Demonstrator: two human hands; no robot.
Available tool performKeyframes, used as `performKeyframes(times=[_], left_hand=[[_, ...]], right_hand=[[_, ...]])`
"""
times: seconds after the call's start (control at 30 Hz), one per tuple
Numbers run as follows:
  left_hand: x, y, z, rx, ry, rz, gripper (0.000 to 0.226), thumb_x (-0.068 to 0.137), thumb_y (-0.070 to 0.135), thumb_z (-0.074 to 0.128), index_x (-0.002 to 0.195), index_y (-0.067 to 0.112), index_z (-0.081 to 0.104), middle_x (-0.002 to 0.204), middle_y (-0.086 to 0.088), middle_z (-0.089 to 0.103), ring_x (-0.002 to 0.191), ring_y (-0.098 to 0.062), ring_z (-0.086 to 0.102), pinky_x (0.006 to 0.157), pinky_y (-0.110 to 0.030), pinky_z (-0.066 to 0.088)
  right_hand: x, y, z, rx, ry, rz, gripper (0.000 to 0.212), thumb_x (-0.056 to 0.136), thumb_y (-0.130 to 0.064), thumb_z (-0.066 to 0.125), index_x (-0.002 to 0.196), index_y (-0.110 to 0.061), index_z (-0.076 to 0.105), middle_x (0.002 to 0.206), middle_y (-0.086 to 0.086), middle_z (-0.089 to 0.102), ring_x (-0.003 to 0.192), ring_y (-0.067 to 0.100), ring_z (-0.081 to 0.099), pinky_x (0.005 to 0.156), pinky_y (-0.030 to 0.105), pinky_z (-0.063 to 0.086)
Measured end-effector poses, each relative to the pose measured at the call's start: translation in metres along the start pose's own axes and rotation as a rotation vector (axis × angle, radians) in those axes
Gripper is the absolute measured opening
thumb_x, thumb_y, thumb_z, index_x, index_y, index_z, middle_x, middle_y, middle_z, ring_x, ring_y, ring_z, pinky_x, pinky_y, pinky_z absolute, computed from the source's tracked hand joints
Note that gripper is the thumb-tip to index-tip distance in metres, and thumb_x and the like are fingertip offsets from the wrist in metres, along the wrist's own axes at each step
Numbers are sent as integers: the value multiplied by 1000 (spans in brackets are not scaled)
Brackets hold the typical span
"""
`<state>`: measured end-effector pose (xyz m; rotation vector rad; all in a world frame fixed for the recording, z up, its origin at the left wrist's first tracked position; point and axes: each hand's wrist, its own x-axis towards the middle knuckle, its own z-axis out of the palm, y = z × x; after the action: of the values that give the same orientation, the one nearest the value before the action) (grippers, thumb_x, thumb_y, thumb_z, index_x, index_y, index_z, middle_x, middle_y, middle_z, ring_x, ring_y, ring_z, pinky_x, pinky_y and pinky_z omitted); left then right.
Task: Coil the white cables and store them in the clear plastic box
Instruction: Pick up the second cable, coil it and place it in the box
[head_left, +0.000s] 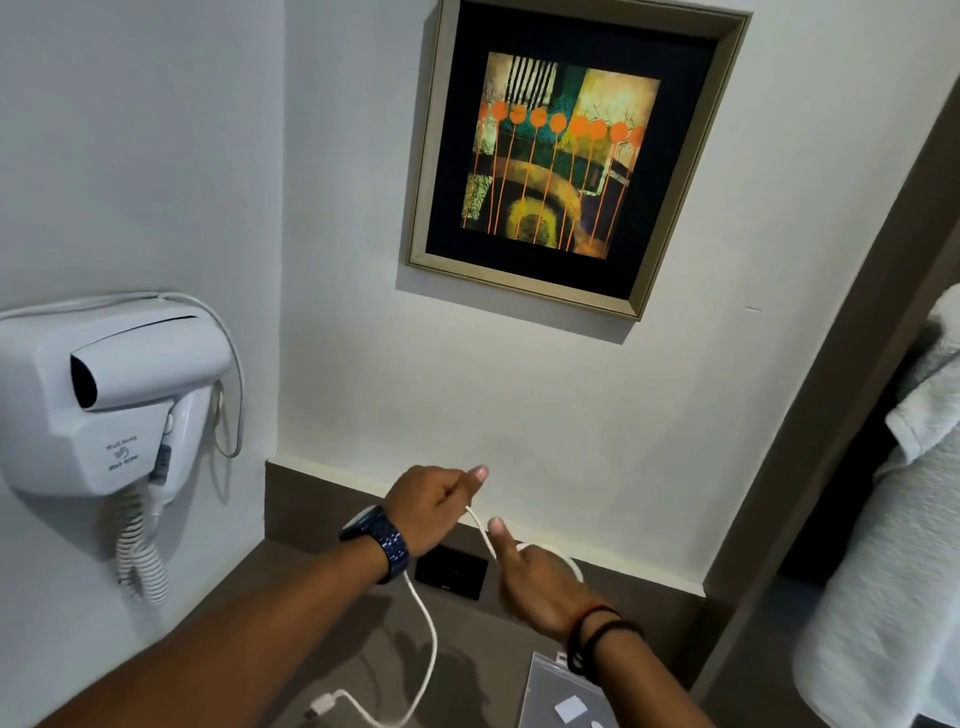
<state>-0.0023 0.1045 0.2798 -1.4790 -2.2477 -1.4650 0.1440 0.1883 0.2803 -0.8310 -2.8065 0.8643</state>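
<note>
Clear plastic box (550, 691) lowest, white cable (423, 623) pinched in left hand (434, 506) grip — looped round right hand (540, 582)

1. Clear plastic box (545, 696): cut off by the bottom edge; the right forearm hides its right side.
2. White cable (423, 623): partly hidden behind the right hand (540, 587); its loop is blurred.
3. Hair dryer (104, 395): label print too small to read.
4. Towel (893, 545): cut off at right edge.
</note>
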Motion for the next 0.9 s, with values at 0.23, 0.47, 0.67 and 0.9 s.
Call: performKeyframes(times=[0.23, 0.47, 0.67, 0.9], left_hand=[[-10, -9, 16, -364, -73, -215, 70, 80, 65, 40, 53, 1, 51, 53, -9, 49, 54, -17, 43, 61, -33, 35], [-35, -1, 17, -156, -287, -40, 58, 87, 59, 33, 49, 15, 38, 46, 1, 31, 42, -13, 26, 47, -25, 23], [-13, 1, -5, 91, -67, 96, 60, 88, 50, 40, 39, 15, 30, 35, 3, 26, 35, -11, 25, 46, -29, 23], [-3, 4, -11, -374, 1, -227, 55, 84, 57, 36, 44, 19, 42, 38, 10, 40, 39, -6, 36, 49, -20, 31]], right_hand=[[-18, -36, -28, 1293, -406, -316, 50, 96, -50, 31, 61, -17, 42, 44, -9, 29, 37, 10, 26, 49, 25, 35], [12, -25, -52, 919, 953, -170, 16, 95, -4, 42, 91, -16, 53, 72, 0, 55, 65, 18, 56, 59, 22, 42], [5, 6, -18, -137, 186, 24, 64, 96, -52, 23, 71, -11, 65, 75, 12, 68, 71, 26, 65, 75, 34, 49], [-25, -39, -35, 1114, -544, -288, 50, 89, -51, 37, 55, -14, 40, 40, -7, 31, 35, 10, 20, 38, 23, 13]])
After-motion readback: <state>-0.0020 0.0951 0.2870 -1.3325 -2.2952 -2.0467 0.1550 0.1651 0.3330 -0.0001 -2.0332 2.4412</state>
